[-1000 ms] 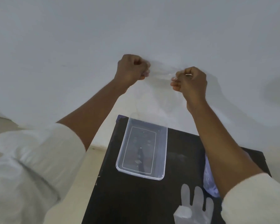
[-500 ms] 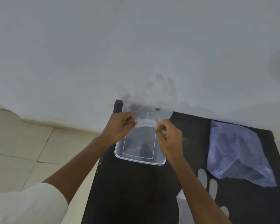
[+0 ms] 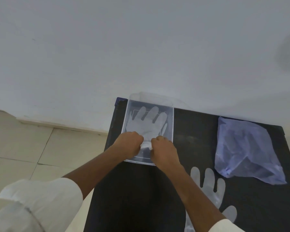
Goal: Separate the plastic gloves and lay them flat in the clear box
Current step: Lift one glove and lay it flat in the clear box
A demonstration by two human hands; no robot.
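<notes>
**Glove in box, both hands on cuff**

I see a plastic glove (image 3: 146,124) lying w/ its fingers spread flat inside the clear box (image 3: 172,124), fingertips pointing to the far end by the wall. My left hand (image 3: 128,144) and right hand (image 3: 163,149) are both closed, pinching the glove's cuff end between them over the near part of the box. Box sits at the far left corner of the black table (image 3: 196,134). A 2nd glove (image 3: 209,186) lies flat on the table right of my right forearm, partly hidden by it. A bluish plastic bag (image 3: 246,151) lies further right, apart from the box.
</notes>
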